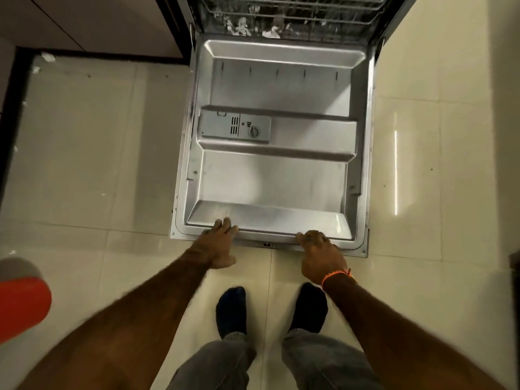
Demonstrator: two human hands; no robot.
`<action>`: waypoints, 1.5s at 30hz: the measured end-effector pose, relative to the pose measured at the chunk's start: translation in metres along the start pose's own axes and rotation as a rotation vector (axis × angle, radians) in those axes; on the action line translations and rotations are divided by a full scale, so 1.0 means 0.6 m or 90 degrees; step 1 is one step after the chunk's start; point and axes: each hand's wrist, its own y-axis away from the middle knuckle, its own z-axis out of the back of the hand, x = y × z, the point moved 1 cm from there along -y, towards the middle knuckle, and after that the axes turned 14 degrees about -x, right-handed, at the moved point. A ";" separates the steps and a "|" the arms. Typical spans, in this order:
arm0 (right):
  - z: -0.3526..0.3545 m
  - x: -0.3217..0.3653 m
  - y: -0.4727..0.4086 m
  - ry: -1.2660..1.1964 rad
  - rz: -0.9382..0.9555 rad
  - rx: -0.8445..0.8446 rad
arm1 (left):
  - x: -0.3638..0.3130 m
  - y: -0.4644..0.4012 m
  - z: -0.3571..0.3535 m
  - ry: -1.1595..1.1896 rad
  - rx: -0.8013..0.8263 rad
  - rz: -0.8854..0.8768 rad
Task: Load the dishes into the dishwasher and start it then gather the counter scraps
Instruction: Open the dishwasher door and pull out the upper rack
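The dishwasher door (275, 178) lies folded down flat, its steel inner face up, with the grey detergent compartment (235, 128) at its left middle. Behind it the lower wire rack (292, 21) holds dishes that are blurred. My left hand (221, 243) grips the door's near edge at the left, fingers laid over the rim. My right hand (320, 254), with an orange thread at the wrist, grips the same edge further right.
Glossy cream floor tiles (84, 164) spread on both sides of the door. A dark cabinet plinth (98, 54) runs along the back left. A red and grey object (19, 299) sits at the left edge. My socked feet (270, 308) stand just before the door.
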 end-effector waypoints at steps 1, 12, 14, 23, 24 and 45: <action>0.008 -0.001 -0.004 0.002 -0.001 0.031 | 0.002 0.001 0.006 -0.002 0.021 0.000; 0.388 0.031 -0.148 0.029 0.008 -0.199 | -0.027 -0.032 0.430 0.091 -0.256 0.027; 0.467 0.035 -0.186 0.020 0.007 -0.274 | -0.028 -0.044 0.514 0.110 -0.308 0.031; 0.653 0.002 -0.483 0.081 -0.029 -0.369 | 0.066 -0.290 0.737 0.044 -0.402 0.015; 0.651 -0.007 -0.514 0.101 -0.034 -0.361 | 0.075 -0.321 0.741 0.025 -0.396 0.015; 0.513 -0.011 -0.425 0.171 0.067 -0.358 | 0.073 -0.279 0.585 -0.018 -0.307 -0.008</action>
